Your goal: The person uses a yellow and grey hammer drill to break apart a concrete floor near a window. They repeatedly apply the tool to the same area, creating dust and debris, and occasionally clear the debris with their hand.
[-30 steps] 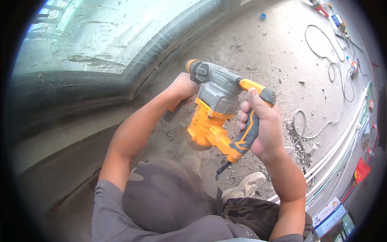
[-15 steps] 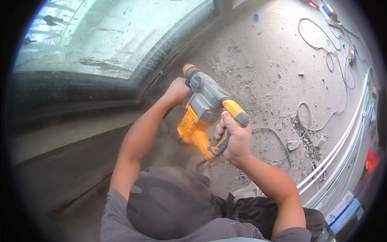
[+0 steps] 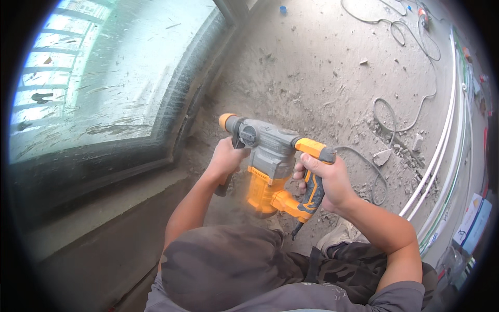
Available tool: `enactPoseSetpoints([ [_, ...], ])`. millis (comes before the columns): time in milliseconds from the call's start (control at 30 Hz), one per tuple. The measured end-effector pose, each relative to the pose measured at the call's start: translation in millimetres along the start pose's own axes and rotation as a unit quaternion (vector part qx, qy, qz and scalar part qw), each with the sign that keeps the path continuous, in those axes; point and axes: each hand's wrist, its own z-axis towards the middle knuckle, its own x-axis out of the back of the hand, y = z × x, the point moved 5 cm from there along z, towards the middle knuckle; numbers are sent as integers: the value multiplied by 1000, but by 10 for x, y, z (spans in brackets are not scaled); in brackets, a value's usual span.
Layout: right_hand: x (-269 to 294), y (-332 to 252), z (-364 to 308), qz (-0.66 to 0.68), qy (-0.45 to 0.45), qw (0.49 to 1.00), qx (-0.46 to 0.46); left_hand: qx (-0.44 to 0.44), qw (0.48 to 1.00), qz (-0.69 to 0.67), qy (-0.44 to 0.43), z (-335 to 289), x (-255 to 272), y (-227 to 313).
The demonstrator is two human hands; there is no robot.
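Both my hands hold an orange and grey rotary hammer [image 3: 270, 151] in front of my body. Its orange-tipped nose [image 3: 225, 121] points left toward the window frame, and no bit can be made out beyond it. My left hand [image 3: 227, 157] is closed around the black side handle [image 3: 222, 187] behind the nose. At the other end, my right hand [image 3: 330, 181] wraps the orange and black rear grip [image 3: 313, 188], fingers on its inner side. From the grip's lower end runs a black cable [image 3: 297, 229]. Dust blurs the area below the motor housing.
A dirty glass pane [image 3: 130, 78] in a dark frame [image 3: 93, 174] stands left, above a ledge [image 3: 114, 208]. Rubble chunks [image 3: 382, 157] and a broken groove lie right on the dusty floor [image 3: 312, 67]. Farther right are a looped cable [image 3: 385, 112], white pipes [image 3: 442, 140] and a box [image 3: 473, 223].
The rotary hammer sits lower in the picture and has swung more level, its nose now more to the left. The view has shifted too. Both hands keep their grip.
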Motion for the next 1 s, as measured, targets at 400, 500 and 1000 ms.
enactPoseSetpoints([
  [400,-802,-665,215,-139,-80,987,-21,-19,989,-144,-2,387,211,-181],
  [500,-977,-631,173,-166,-64,984,16,-11,987,-161,20,400,255,-222],
  [1000,-727,145,73,-80,-51,995,33,-28,997,-50,54,382,367,-410],
])
